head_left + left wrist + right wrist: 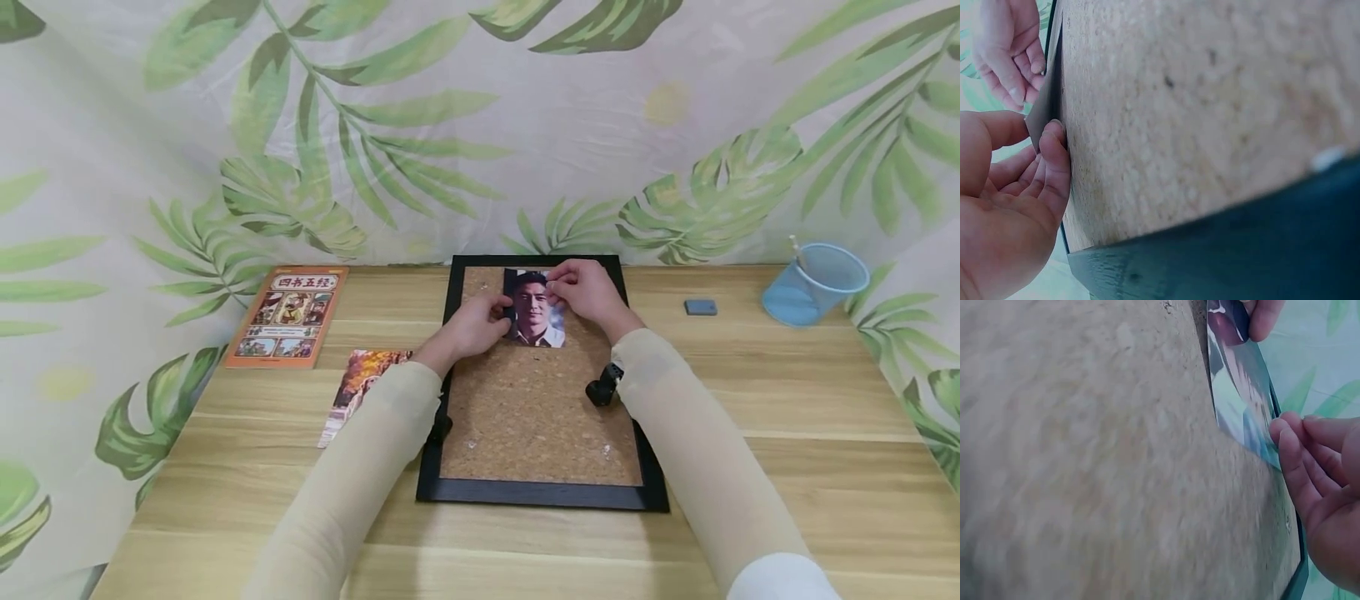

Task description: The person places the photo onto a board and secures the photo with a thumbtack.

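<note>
A portrait photo point(534, 312) lies against the upper part of a black-framed cork board point(540, 417). My left hand point(480, 325) pinches its left edge between thumb and fingers; in the left wrist view the photo point(1044, 106) is bent up off the cork there. At the upper right edge of the photo is my right hand point(588, 292), thumb and fingertips brought together on it. The right wrist view shows the photo's glossy face point(1235, 394) curving beside these fingertips point(1286, 428). Whether a small thing sits between them is hidden.
An orange comic-style book point(288, 317) lies at the back left. Partly under my left forearm is another photo point(352, 396), with autumn colours. A small blue-grey block point(701, 307) and a blue mesh cup point(813, 283) holding a thin stick stand to the right, near the leaf-patterned curtain point(420, 125).
</note>
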`<state>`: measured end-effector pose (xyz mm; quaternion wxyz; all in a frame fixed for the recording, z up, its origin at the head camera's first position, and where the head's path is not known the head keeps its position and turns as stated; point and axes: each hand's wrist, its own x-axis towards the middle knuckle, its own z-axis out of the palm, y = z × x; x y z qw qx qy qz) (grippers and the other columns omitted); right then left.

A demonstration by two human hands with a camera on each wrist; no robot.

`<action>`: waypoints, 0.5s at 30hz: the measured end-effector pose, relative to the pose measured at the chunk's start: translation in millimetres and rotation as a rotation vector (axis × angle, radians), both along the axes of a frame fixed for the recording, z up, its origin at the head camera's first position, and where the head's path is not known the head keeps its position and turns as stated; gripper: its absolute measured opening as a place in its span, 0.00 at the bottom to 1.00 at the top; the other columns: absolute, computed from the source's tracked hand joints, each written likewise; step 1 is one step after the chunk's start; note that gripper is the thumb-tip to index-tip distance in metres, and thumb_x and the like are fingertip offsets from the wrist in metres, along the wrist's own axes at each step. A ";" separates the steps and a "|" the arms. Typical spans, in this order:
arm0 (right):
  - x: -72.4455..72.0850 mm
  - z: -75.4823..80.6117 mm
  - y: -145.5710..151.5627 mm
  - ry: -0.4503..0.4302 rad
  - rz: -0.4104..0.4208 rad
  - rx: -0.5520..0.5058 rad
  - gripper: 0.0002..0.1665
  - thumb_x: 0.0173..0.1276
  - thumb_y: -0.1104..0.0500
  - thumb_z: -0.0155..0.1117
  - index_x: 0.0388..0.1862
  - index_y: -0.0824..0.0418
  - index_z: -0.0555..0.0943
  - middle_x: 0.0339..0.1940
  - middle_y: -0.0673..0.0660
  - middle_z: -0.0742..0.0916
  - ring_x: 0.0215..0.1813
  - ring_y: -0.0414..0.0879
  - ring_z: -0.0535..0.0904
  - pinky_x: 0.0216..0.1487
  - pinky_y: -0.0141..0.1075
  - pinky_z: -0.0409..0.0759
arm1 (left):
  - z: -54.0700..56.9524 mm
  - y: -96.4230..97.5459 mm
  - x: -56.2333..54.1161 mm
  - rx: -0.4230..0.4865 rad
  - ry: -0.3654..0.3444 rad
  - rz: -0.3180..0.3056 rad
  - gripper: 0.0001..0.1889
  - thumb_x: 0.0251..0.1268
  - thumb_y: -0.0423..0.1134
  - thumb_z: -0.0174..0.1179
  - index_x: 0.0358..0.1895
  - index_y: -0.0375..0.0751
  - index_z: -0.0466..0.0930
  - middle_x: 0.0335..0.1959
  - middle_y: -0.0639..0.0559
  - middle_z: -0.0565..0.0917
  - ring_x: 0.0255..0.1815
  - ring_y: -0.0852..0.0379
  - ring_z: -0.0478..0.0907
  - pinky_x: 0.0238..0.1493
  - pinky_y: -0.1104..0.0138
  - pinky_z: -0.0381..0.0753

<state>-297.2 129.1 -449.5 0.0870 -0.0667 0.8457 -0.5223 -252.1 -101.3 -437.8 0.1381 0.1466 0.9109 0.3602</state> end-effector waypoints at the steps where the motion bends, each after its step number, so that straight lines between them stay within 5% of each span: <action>1: -1.6 0.6 -2.4 -0.004 0.001 0.010 0.11 0.83 0.65 0.62 0.56 0.71 0.84 0.46 0.70 0.92 0.41 0.51 0.91 0.40 0.35 0.89 | 0.3 0.2 0.2 -0.001 -0.001 0.000 0.23 0.81 0.34 0.57 0.73 0.30 0.76 0.62 0.34 0.84 0.63 0.43 0.81 0.69 0.52 0.79; 15: -19.3 7.1 -25.9 -0.065 -0.038 0.020 0.14 0.86 0.63 0.55 0.59 0.72 0.83 0.48 0.70 0.91 0.35 0.45 0.87 0.38 0.33 0.87 | 1.2 0.1 -2.3 -0.034 0.027 -0.038 0.24 0.78 0.34 0.58 0.72 0.28 0.76 0.58 0.34 0.85 0.57 0.44 0.82 0.64 0.53 0.81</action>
